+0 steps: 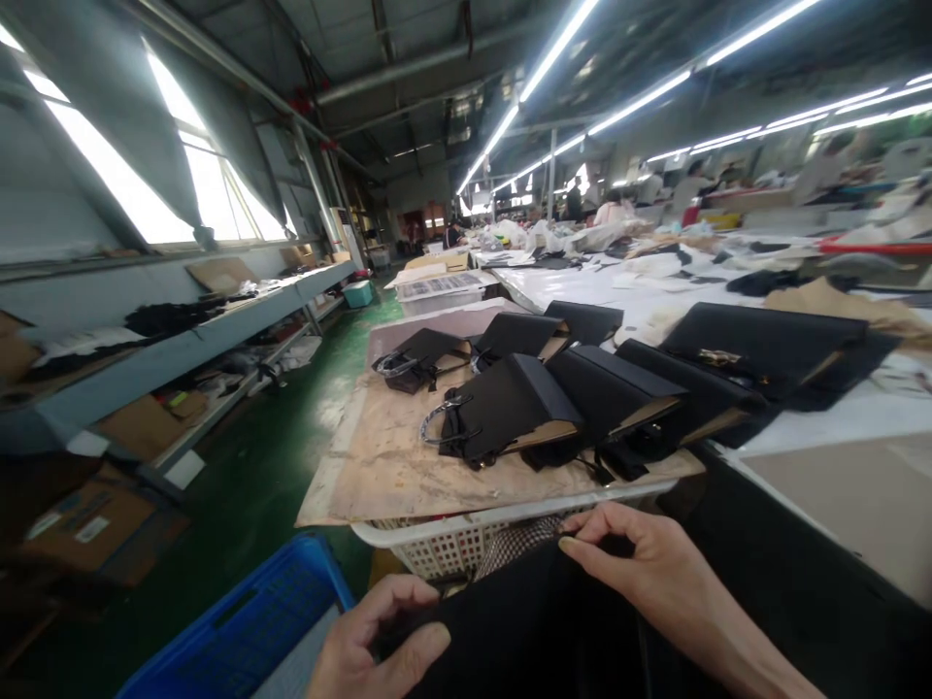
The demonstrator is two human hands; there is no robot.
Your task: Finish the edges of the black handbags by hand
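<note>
A black bag (502, 621) is in front of me at the bottom of the view, its lower part cut off by the frame. My left hand (385, 636) grips its left edge between thumb and curled fingers. At the bag's upper right edge, my right hand (641, 553) pinches the black material between thumb and fingertips. Just beyond lie several black handbags (510, 408) on a brown sheet (385, 456), some with wrapped handles. A white plastic basket (444, 549) supports the sheet, and black-and-white checked fabric (514, 544) shows beside it.
A blue crate (248, 612) stands low at the left. Along the windows runs a long shelf bench (182, 335) with dark material, past a green floor (320, 388). White worktables (568, 286) with scraps extend right. Cardboard boxes (102, 524) sit lower left; people are in the distance.
</note>
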